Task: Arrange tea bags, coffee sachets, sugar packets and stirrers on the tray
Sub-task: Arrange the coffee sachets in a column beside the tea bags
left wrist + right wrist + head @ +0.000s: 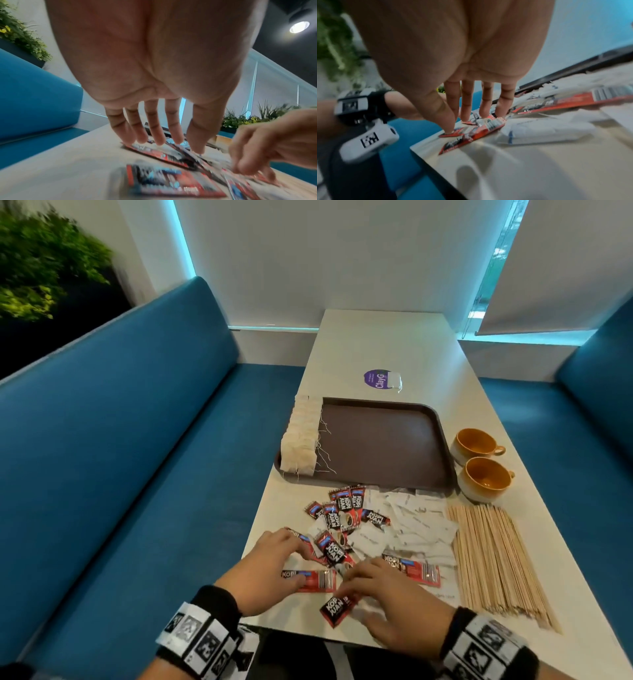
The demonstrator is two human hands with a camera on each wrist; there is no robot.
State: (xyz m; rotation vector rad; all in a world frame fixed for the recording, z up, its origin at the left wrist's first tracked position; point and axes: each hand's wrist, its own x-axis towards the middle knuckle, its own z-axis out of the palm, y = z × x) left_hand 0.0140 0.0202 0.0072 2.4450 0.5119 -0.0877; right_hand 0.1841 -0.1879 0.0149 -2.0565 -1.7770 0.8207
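Observation:
A brown tray (pixel 383 440) lies mid-table with a row of tea bags (pixel 301 436) along its left edge. In front of it lie scattered red-and-black coffee sachets (pixel 339 518), white sugar packets (pixel 411 525) and a bundle of wooden stirrers (pixel 496 559). My left hand (pixel 294 559) rests with straight, spread fingers (pixel 159 140) on sachets at the pile's near left. My right hand (pixel 349 587) pinches one coffee sachet (pixel 337 611) near the table's front edge, thumb on its near corner and fingers on its far edge (pixel 471 134).
Two orange cups (pixel 479 460) stand right of the tray. A purple sticker (pixel 376 379) sits beyond it. Blue benches (pixel 137 457) flank the white table (pixel 383 344). A sugar packet (pixel 544 132) lies just right of my right hand.

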